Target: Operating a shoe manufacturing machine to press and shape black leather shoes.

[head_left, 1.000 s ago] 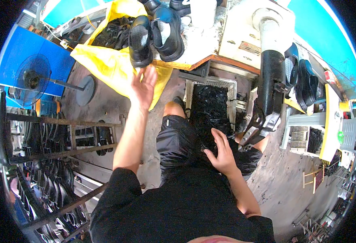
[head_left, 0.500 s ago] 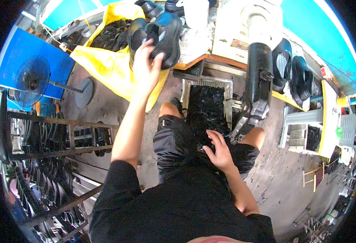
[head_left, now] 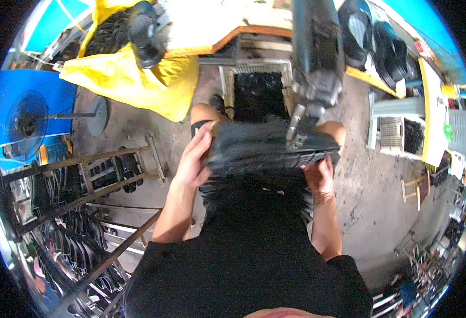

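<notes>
A black shoe [head_left: 259, 151], blurred by motion, lies sideways across my lap between both hands. My left hand [head_left: 193, 158] is closed around its left end, thumb toward me. At the shoe's right end, my right hand [head_left: 319, 177] grips the lower edge, where a ridged sole seems to show. The metal foot of a dark machine arm [head_left: 318, 47] comes down close to the shoe; I cannot tell whether they touch. Another black shoe [head_left: 147, 37] stands at the far left, beside a yellow sheet [head_left: 121, 79].
Beyond my lap a pale crate [head_left: 226, 87] holds black material. Two dark shoes, one nearer the machine [head_left: 356, 34] and one farther right [head_left: 389, 55], rest by the bench [head_left: 206, 26]. A fan [head_left: 29, 121] and a shoe rack [head_left: 58, 164] stand left, a grey stool [head_left: 400, 107] right.
My left hand has brought a shoe from the far left down to my lap. My right hand, empty before, now grips its other end. My view has shifted too.
</notes>
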A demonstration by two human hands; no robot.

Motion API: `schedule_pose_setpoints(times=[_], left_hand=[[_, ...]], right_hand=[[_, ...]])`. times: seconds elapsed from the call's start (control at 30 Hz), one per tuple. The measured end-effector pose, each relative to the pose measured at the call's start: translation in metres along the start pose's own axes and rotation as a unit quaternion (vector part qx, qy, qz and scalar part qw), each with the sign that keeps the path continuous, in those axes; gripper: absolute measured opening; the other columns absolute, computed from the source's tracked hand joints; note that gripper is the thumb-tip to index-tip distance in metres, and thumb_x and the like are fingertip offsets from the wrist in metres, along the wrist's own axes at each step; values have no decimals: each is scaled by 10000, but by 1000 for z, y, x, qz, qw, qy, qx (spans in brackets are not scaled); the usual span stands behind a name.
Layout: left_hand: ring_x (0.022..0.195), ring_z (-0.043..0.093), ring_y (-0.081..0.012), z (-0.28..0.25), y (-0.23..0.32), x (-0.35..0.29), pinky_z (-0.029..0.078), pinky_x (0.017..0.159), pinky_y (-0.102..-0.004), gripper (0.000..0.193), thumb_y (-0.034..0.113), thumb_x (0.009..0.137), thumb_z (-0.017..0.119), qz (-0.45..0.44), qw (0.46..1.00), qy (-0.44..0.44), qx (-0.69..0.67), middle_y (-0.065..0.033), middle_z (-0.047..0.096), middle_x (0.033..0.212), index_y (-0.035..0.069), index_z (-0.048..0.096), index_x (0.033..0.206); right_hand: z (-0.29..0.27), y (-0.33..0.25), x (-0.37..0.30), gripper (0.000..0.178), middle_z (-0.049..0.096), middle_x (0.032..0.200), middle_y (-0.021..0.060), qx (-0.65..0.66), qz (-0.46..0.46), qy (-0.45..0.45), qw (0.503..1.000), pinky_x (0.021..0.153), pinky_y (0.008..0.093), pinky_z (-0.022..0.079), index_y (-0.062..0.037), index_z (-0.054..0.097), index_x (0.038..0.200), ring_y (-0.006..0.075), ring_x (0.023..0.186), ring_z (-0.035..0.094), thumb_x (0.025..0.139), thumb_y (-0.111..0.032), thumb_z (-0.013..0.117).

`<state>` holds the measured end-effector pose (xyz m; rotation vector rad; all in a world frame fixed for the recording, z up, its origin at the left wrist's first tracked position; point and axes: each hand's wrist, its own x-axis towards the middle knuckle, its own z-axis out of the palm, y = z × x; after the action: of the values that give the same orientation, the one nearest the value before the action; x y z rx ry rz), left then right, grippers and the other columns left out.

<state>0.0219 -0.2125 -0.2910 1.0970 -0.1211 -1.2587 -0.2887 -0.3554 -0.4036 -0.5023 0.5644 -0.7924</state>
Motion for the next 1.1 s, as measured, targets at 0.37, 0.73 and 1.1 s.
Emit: schedule_pose_setpoints(times=[0.37, 0.73, 1.1], left_hand=[[1360, 429, -191, 114, -40, 27, 409, 1085, -340, 1039, -78, 803, 760, 50, 962, -249, 98, -103, 323, 1572, 40, 95, 1593], [1466, 288, -209, 123, -31, 28, 351, 1147, -366, 1092, -98, 741, 790, 149, 923, -303, 187, -106, 110, 1664, 2, 98, 1581], [1251, 543, -182, 93, -41, 43, 537, 949, -329, 984, -159, 747, 754, 195, 936, -270, 112, -135, 278, 1610, 19, 229, 1560]], right_hand=[[-85, -50, -65, 627, 605, 1291, 34, -23, -111, 93, 989, 880, 359, 520, -125, 509, 1371, 203, 1136, 599, 837, -250, 812], [-99, -56, -66, 631, 620, 1275, 53, -29, -101, 97, 990, 954, 374, 502, -75, 531, 1351, 227, 1147, 606, 792, -120, 820], [-58, -104, -51, 979, 461, 1451, 94, -196, -146, 79, 966, 1123, 420, 372, -65, 346, 1497, 260, 1338, 455, 703, -225, 897]])
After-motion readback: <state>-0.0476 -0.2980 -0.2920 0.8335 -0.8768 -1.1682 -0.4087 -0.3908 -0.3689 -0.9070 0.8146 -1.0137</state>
